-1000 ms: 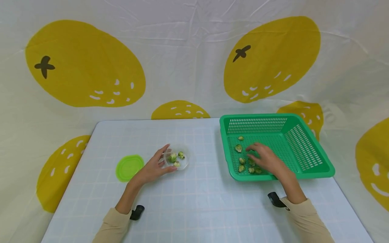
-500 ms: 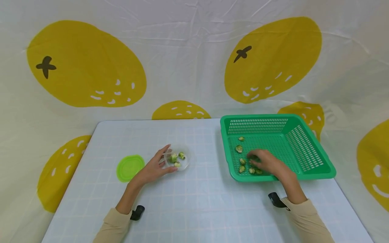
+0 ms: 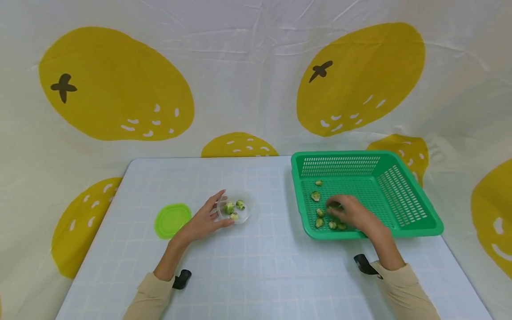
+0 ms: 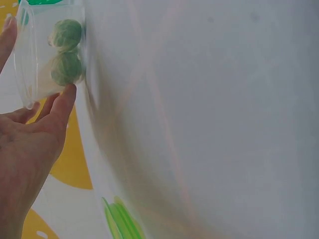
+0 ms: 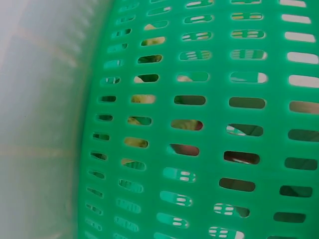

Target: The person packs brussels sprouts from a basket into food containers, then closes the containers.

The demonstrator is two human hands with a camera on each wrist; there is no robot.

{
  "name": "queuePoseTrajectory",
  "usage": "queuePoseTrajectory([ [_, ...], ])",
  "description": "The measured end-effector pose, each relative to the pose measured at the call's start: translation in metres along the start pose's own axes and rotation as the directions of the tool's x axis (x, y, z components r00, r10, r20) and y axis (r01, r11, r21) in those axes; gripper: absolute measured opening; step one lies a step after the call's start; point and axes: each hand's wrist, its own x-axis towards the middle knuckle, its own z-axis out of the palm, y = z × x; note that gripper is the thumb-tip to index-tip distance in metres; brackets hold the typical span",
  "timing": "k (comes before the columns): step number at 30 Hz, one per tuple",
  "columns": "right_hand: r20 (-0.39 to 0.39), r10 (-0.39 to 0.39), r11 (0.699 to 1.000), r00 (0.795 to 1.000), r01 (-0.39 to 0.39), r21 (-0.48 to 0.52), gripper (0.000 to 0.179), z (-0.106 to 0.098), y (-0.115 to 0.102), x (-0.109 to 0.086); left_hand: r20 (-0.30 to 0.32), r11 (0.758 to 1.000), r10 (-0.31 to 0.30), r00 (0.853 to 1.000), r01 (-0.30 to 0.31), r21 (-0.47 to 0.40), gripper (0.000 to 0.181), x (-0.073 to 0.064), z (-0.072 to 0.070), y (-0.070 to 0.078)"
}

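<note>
My left hand (image 3: 202, 224) holds a small clear plastic tub (image 3: 249, 212) on the table, thumb at its near side and fingers along its left. Several Brussels sprouts (image 3: 229, 207) lie in the tub; two of them press against its wall in the left wrist view. Inside the green plastic basket (image 3: 297, 195), my right hand (image 3: 352, 212) pinches a Brussels sprout, mostly hidden under curled fingers. More loose sprouts (image 3: 320, 222) sit around it on the basket floor. The basket's slotted wall (image 5: 214, 114) covers most of the right hand in the right wrist view.
A bright green lid (image 3: 173, 221) lies left of the left hand. The table (image 3: 256, 271) has a pale checked cover, and a curtain (image 3: 240, 66) with yellow fruit prints hangs behind. Both wrists carry a small black camera.
My right hand has come down a little in the basket and its fingers have closed on a sprout. The left hand stays at the tub.
</note>
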Motion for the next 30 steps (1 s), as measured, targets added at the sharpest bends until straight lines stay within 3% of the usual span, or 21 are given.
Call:
queuePoseTrajectory([
  [8, -0.104, -0.056, 0.998, 0.993, 0.057, -0.002, 0.020, 0.003, -0.003, 0.001, 0.000, 1.000, -0.008, 1.000, 0.008, -0.005, 0.104, 0.000, 0.000, 0.001],
  [12, -0.174, -0.098, 0.995, 0.980, 0.099, 0.000, 0.020, 0.006, -0.006, 0.003, 0.003, 1.000, -0.006, 1.000, 0.006, -0.009, 0.105, -0.001, 0.000, 0.001],
  [22, -0.328, -0.206, 0.978, 0.922, 0.201, -0.048, 0.024, 0.013, -0.015, 0.010, 0.003, 1.000, -0.007, 1.000, 0.007, -0.013, 0.105, -0.001, 0.001, 0.000],
  [30, -0.440, -0.269, 0.962, 0.857, 0.264, -0.073, 0.027, 0.016, -0.024, 0.016, 0.004, 1.000, 0.004, 1.000, -0.004, -0.016, 0.104, -0.002, 0.001, 0.000],
])
